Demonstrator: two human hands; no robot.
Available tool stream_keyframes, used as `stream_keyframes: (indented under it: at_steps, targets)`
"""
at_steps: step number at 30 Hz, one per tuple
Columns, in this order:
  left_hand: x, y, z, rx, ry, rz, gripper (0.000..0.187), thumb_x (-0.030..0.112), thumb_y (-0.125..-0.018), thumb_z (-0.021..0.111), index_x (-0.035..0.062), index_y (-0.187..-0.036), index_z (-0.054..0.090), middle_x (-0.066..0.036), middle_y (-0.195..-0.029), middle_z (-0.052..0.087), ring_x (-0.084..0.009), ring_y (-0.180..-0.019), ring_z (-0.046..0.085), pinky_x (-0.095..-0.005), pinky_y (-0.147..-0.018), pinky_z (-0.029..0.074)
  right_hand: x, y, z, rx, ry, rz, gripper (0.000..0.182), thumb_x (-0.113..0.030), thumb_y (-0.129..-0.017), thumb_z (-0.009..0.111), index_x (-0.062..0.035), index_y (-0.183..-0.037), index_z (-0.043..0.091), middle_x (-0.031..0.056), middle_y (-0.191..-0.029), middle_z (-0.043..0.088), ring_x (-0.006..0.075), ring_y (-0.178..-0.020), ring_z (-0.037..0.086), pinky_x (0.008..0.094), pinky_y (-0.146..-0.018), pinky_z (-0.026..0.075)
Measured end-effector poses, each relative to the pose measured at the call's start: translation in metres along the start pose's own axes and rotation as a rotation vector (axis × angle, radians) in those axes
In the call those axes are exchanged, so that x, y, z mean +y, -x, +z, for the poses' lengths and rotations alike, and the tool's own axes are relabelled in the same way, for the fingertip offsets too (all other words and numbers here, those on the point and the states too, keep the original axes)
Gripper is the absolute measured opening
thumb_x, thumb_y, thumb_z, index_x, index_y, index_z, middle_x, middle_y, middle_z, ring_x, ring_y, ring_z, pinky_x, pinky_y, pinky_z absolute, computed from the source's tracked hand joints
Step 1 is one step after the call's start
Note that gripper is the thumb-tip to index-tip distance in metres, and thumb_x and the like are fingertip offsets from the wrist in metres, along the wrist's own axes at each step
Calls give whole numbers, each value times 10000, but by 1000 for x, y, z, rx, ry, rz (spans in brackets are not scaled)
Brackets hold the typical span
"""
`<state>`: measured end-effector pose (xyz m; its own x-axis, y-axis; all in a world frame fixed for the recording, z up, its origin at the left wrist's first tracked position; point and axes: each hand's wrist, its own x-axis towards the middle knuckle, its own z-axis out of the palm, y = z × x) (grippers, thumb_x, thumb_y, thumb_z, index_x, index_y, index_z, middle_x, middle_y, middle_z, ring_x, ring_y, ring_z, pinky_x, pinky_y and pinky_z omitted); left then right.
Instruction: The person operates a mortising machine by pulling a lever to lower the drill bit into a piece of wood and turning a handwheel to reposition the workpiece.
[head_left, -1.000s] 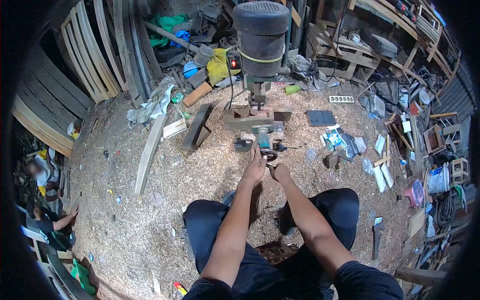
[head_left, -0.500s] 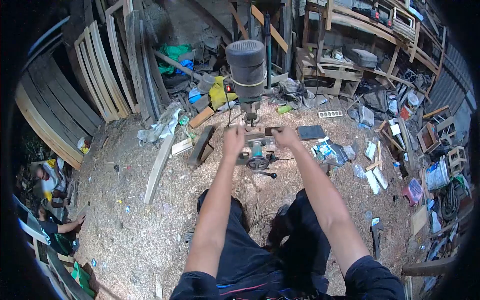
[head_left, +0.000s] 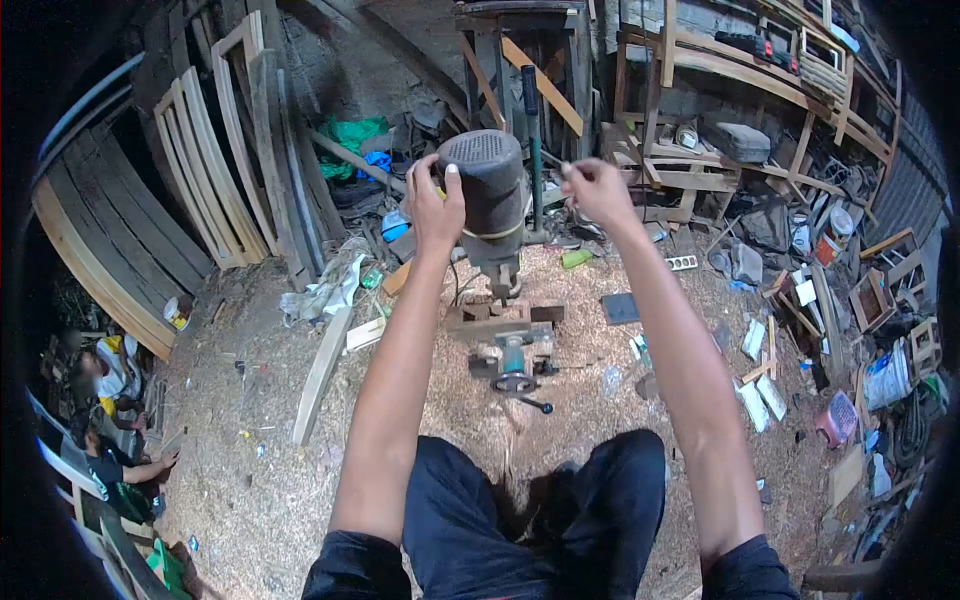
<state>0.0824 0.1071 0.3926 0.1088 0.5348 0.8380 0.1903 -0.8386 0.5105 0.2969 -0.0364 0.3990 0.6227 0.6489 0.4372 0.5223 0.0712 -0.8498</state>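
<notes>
My left hand [head_left: 437, 208] is raised at the left side of the dark motor housing [head_left: 484, 180], its fingers apart and overlapping the motor's edge. My right hand [head_left: 600, 193] hovers to the right of the motor, fingers half curled with nothing visible in them. Between my hands stands a green upright lever [head_left: 532, 120] with a dark grip. Under the motor, a drill chuck [head_left: 504, 283] points down at a wooden block [head_left: 493, 323]. The block lies at a vise [head_left: 513, 358] with a round handwheel and a black-knobbed handle, and neither hand touches it.
Sawdust and shavings cover the floor [head_left: 270, 400]. A dark flat block [head_left: 620, 308] and a white power strip [head_left: 682, 263] lie to the right. Curved wooden slats [head_left: 205, 165] lean at left. Two people [head_left: 120, 470] sit at the left edge. Wooden frames and scraps crowd the right.
Both hands have left the wooden block at the vise and risen, the left to the motor's side, the right beyond the lever. The camera view has shifted upward.
</notes>
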Motion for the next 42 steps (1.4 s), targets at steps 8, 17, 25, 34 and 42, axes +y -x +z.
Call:
stream_keyframes:
  at_steps: [8, 17, 25, 34, 42]
  targets:
    - [-9, -26, 44, 69, 254, 8, 294, 58, -871, 475, -27, -1109, 626, -164, -1130, 645, -307, -1109, 589, -386, -1014, 418, -37, -163, 52, 89, -154, -141, 1009, -613, -818, 729, 77, -1457, 362, 239, -1368, 528, 286, -1238, 524, 374, -1058, 402]
    - [-13, -21, 52, 168, 264, 54, 312, 120, -883, 435, -3, -1043, 674, -183, -1108, 645, -321, -1073, 607, -388, -965, 453, -77, -157, 84, 399, -381, 225, 858, -775, -889, 452, 39, -923, 720, 138, -825, 664, 243, -735, 613, 379, -691, 467]
    - [-19, -9, 44, 99, 191, 30, 325, 164, -885, 435, -1, -1064, 650, -180, -1152, 632, -374, -1116, 567, -468, -1012, 402, -43, -25, 55, 120, -612, -89, 472, -457, -1003, 526, -11, -884, 622, 61, -840, 609, 163, -800, 524, 352, -733, 425]
    - [-20, 61, 11, -161, 123, -110, 507, 308, -1046, 367, 145, -1524, 339, -231, -1535, 349, -405, -1426, 334, -582, -1144, 246, -13, 200, 42, 15, -432, 19, 281, -197, -1036, 405, 25, -1101, 565, 121, -960, 641, 221, -983, 604, 381, -897, 446]
    - [-20, 199, -44, -527, 60, -325, 343, 194, -931, 597, 11, -1220, 589, -224, -1252, 580, -404, -1201, 540, -481, -1044, 400, -76, 115, 40, -595, 333, 798, 307, -108, -891, 542, 78, -1134, 551, 144, -821, 636, 184, -554, 605, 385, -464, 449]
